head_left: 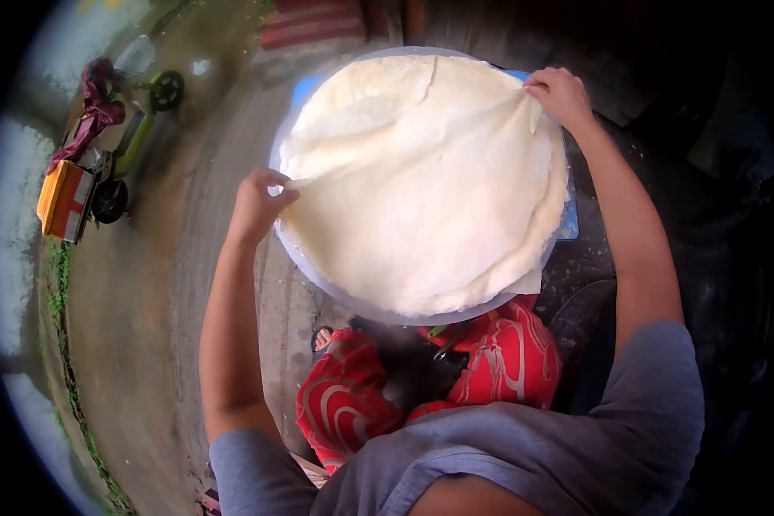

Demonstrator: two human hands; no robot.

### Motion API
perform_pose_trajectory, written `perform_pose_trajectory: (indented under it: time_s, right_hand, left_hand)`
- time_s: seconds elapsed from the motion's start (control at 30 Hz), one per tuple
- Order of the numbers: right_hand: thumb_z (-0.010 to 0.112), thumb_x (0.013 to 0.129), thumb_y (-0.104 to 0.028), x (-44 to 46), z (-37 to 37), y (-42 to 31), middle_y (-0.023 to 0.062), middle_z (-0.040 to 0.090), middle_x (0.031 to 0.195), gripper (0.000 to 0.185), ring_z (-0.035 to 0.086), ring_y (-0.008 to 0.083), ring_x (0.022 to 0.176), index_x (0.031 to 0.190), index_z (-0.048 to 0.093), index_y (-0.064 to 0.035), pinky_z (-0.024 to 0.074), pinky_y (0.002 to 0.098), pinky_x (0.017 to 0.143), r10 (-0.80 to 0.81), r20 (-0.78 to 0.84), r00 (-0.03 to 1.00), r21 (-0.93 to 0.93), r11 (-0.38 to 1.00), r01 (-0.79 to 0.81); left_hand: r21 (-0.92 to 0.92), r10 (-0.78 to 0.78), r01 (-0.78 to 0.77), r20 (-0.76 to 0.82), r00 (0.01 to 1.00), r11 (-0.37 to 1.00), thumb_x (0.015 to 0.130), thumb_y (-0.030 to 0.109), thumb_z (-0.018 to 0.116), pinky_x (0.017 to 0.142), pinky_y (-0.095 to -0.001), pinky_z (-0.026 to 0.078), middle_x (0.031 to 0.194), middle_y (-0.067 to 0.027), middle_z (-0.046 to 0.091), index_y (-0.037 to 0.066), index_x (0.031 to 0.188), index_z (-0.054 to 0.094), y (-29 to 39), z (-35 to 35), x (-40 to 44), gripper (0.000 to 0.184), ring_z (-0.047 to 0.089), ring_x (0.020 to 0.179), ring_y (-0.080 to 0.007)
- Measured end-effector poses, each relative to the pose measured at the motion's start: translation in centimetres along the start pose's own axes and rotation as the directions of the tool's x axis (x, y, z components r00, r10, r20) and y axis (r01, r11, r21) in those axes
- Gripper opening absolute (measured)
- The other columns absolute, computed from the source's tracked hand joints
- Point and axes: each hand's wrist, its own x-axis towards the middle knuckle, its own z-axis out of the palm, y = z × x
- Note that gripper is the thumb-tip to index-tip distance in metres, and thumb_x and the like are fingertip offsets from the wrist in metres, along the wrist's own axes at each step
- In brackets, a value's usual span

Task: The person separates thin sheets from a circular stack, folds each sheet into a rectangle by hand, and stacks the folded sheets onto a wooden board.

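A thin pale sheet (430, 198) lies, as I see, upon the round tray (335, 292). At the tray's left edge, the left hand (261, 206) pinches the sheet with closed fingertips; at its far right edge, the right hand (562, 96) also pinches it, fingers curled.

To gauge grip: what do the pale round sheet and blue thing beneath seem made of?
Pale round sheet: perhaps thin dough, matte; soft folds run from its pinched edges. Blue thing: probably plastic, smooth; saturated colour, neatly rounded corner.
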Motion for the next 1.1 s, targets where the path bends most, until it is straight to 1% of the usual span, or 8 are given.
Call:
perform_pose_trajectory:
  time_s: [0.17, 0.3, 0.4, 0.63, 0.73, 0.83, 0.93, 1.1]
  right_hand:
    - [0.061, 0.086, -0.022, -1.5, -8.7, 1.1, 0.0011, 0.060, 0.069, 0.011, 0.059, 0.0191, 0.075, 0.095, 0.068, -0.0218, 0.0481, 0.0312, 0.065, -0.102, -0.599, 0.794, -0.048, 0.995, 0.092]
    - [0.063, 0.086, -0.013, -6.6, -9.4, 1.5, 0.0011, 0.066, 0.085, 0.015, 0.059, 0.0123, 0.067, 0.099, 0.068, -0.0162, 0.0477, 0.0247, 0.059, -0.104, -0.603, 0.791, 0.083, 0.978, 0.192]
    - [0.059, 0.087, -0.005, -12.1, -5.9, 2.3, 0.0027, 0.068, 0.104, 0.016, 0.060, 0.0056, 0.065, 0.101, 0.067, -0.0059, 0.0478, 0.0188, 0.056, 0.229, -0.264, 0.937, 0.657, 0.754, 0.001]
    - [0.060, 0.083, 0.002, -22.4, 3.0, 5.7, 0.0093, 0.061, 0.119, 0.022, 0.061, 0.0127, 0.095, 0.105, 0.064, -0.0001, 0.0496, 0.0249, 0.080, 0.250, -0.047, 0.967, 0.714, 0.685, -0.142]
    - [0.058, 0.085, 0.003, -22.4, 2.9, 3.9, 0.0082, 0.055, 0.124, 0.033, 0.059, 0.0125, 0.095, 0.118, 0.055, -0.0007, 0.0499, 0.0266, 0.079, 0.509, 0.011, 0.861, 0.949, 0.266, -0.169]
    - [0.070, 0.083, -0.020, -21.4, 2.2, 2.5, 0.0057, 0.055, 0.105, 0.030, 0.058, 0.0139, 0.084, 0.103, 0.055, -0.0037, 0.0481, 0.0243, 0.067, 0.780, 0.352, 0.517, 0.890, -0.110, -0.442]
    - [0.075, 0.077, -0.035, -20.8, 1.9, 3.6, 0.0017, 0.057, 0.092, 0.035, 0.056, 0.0097, 0.075, 0.094, 0.057, -0.0090, 0.0431, 0.0211, 0.060, 0.611, 0.685, 0.398, 0.697, -0.389, -0.602]
    - [0.074, 0.078, -0.036, -20.1, 2.6, 4.5, -0.0039, 0.056, 0.074, 0.030, 0.053, 0.0058, 0.067, 0.089, 0.059, -0.0127, 0.0390, 0.0207, 0.056, 0.476, 0.766, 0.431, 0.620, -0.375, -0.689]
  left_hand:
    - [-0.361, -0.061, -0.012, -0.190, 0.980, 0.933, 0.082, 0.004, 0.067, 0.069, -0.0224, 0.046, 0.086, -0.0039, 0.064, -0.003, 0.094, 0.062, 5.3, -5.6, -1.1, 0.015, 0.059, 0.077, -0.0081]
    - [-0.183, 0.117, -0.174, -0.287, 0.951, 0.968, 0.084, -0.003, 0.061, 0.077, -0.0249, 0.049, 0.092, -0.0043, 0.065, -0.002, 0.096, 0.062, 5.9, -4.4, -3.5, 0.012, 0.060, 0.082, -0.0096]
    - [0.221, 0.419, -0.366, -0.291, 0.860, 0.904, 0.077, -0.006, 0.063, 0.079, -0.0297, 0.050, 0.097, -0.0088, 0.065, 0.001, 0.092, 0.063, 4.2, -1.2, -6.1, 0.016, 0.062, 0.089, -0.0203]
    - [0.162, 0.357, -0.360, 0.047, 0.933, 0.919, 0.072, -0.001, 0.066, 0.077, -0.0371, 0.050, 0.095, -0.0101, 0.063, 0.003, 0.087, 0.063, 0.4, 5.5, -13.5, 0.016, 0.060, 0.090, -0.0303]
    - [-0.204, 0.049, -0.084, -0.172, 0.984, 0.975, 0.078, 0.008, 0.067, 0.077, -0.0311, 0.050, 0.095, -0.0101, 0.064, 0.003, 0.097, 0.064, -0.3, 5.7, -14.0, 0.019, 0.062, 0.084, -0.0227]
    - [-0.270, -0.280, 0.184, -0.380, 0.882, 0.945, 0.081, 0.015, 0.068, 0.072, -0.0288, 0.049, 0.092, -0.0111, 0.064, 0.000, 0.103, 0.062, -0.6, 6.4, -13.4, 0.027, 0.061, 0.082, -0.0180]
    - [-0.508, -0.448, 0.327, -0.133, 0.884, 0.797, 0.083, 0.017, 0.067, 0.064, -0.0245, 0.045, 0.087, -0.0031, 0.062, 0.000, 0.103, 0.060, -2.4, 6.8, -12.3, 0.027, 0.055, 0.073, -0.0104]
    - [-0.561, -0.560, 0.442, -0.047, 0.827, 0.699, 0.080, 0.015, 0.069, 0.060, -0.0229, 0.042, 0.085, -0.0013, 0.062, 0.000, 0.101, 0.061, -3.4, 7.4, -10.8, 0.027, 0.053, 0.070, -0.0082]
